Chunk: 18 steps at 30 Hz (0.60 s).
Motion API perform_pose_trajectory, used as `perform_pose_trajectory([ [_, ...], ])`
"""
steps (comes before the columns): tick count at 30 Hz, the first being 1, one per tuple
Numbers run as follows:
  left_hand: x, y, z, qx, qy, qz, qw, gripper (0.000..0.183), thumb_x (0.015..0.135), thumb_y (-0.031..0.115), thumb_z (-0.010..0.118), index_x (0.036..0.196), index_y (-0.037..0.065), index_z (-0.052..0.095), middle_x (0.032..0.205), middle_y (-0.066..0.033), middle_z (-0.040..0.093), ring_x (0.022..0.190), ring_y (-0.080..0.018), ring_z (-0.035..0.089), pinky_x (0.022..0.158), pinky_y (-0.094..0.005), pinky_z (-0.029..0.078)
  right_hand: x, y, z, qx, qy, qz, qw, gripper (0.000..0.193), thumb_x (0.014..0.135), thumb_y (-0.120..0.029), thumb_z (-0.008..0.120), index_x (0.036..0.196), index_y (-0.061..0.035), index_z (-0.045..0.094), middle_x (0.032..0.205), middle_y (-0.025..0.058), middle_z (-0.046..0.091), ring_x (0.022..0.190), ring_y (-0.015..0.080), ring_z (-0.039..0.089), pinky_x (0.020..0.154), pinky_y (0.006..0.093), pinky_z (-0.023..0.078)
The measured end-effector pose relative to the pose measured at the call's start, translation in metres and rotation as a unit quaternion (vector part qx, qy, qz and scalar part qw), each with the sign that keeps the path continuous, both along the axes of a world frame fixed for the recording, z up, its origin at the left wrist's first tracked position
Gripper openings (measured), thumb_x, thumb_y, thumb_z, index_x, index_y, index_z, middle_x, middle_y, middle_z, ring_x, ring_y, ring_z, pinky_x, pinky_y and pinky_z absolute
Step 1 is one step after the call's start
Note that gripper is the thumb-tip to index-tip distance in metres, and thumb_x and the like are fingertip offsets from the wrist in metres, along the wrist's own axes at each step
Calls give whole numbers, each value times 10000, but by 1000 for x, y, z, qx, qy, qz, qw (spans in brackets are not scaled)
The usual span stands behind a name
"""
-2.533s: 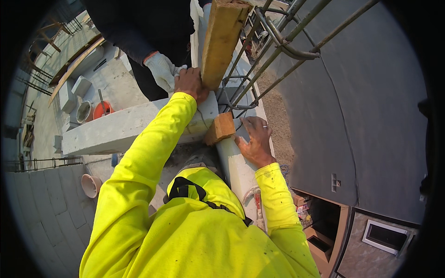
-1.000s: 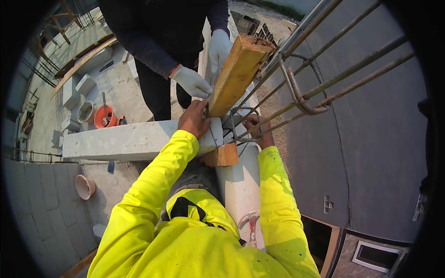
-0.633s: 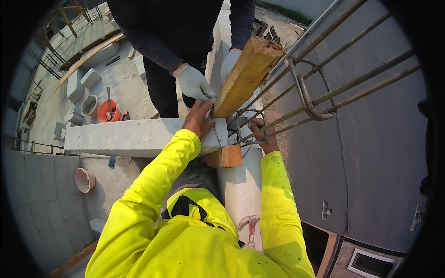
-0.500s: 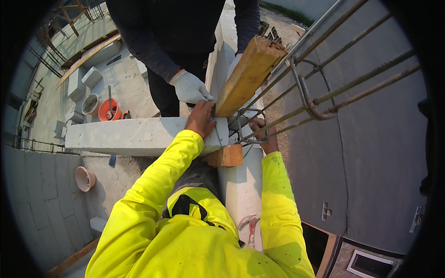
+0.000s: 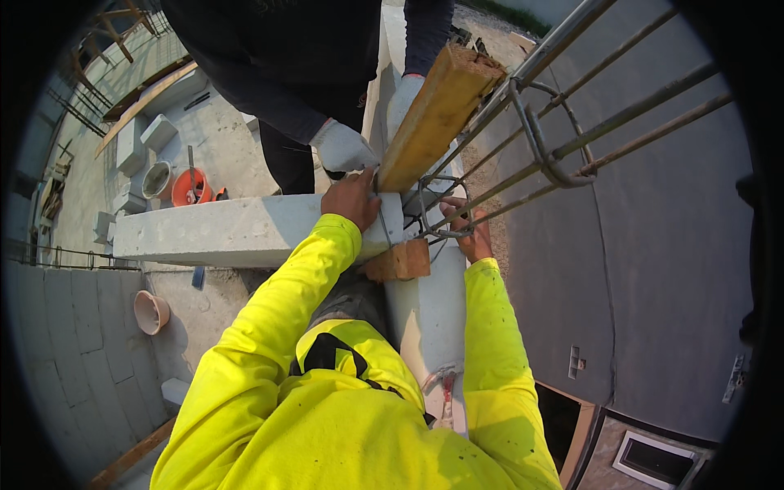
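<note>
My left hand (image 5: 351,199) lies over the end of a long white block beam (image 5: 220,232), fingers curled beside the foot of an upright timber post (image 5: 441,118). A thin wire (image 5: 384,219) runs down the beam's end next to it; whether my fingers pinch that wire is hidden. My right hand (image 5: 469,232) is closed at the lower steel stirrup (image 5: 423,202) of the rebar cage (image 5: 563,155); what it grips is partly hidden. A short wood block (image 5: 400,260) sits between my arms, against the beam. A co-worker's white-gloved hand (image 5: 343,147) almost touches my left hand.
The co-worker's other gloved hand (image 5: 402,102) is behind the post. A hammer (image 5: 446,400) lies on the white wall top (image 5: 420,327) below my hands. Orange bucket (image 5: 189,188), grey bucket (image 5: 158,180) and pink bucket (image 5: 152,313) stand at left. Grey wall panels (image 5: 670,269) lie right.
My two hands stay at nearly the same places around the post. The co-worker's near glove has shifted slightly right, and the other glove shows more. The view has tilted a little.
</note>
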State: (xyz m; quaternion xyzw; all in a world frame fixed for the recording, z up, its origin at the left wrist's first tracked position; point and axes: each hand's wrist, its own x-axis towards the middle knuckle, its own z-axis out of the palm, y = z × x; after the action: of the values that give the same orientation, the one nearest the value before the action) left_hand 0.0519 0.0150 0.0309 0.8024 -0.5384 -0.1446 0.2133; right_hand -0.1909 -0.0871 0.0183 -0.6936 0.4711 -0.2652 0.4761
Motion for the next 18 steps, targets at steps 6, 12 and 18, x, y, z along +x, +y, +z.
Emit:
perform_pose_trajectory([
  [6,4,2,-6,-68,55,11,996,559,773,215,801,1285,75,628,1178,-179,688,1086,-356,661,955,-450,524,-6,0,-9,-78,-3,21,997,449,890,-353,739,1126,28,721,832,47,679,749,123,586,701,288,486],
  [12,-2,6,-23,-183,3,-6,983,388,723,145,824,1076,51,693,1043,-168,683,956,-354,653,866,-457,514,-26,18,1,28,40,-49,998,297,933,-165,646,1149,31,699,982,158,714,845,235,673,796,335,527],
  [18,-2,6,-28,-203,-5,-12,979,379,741,137,797,1083,60,652,1019,-125,660,1011,-343,622,901,-463,472,-51,67,18,-172,79,-60,980,243,922,-51,639,1149,16,694,1050,154,670,895,242,681,800,336,547],
])
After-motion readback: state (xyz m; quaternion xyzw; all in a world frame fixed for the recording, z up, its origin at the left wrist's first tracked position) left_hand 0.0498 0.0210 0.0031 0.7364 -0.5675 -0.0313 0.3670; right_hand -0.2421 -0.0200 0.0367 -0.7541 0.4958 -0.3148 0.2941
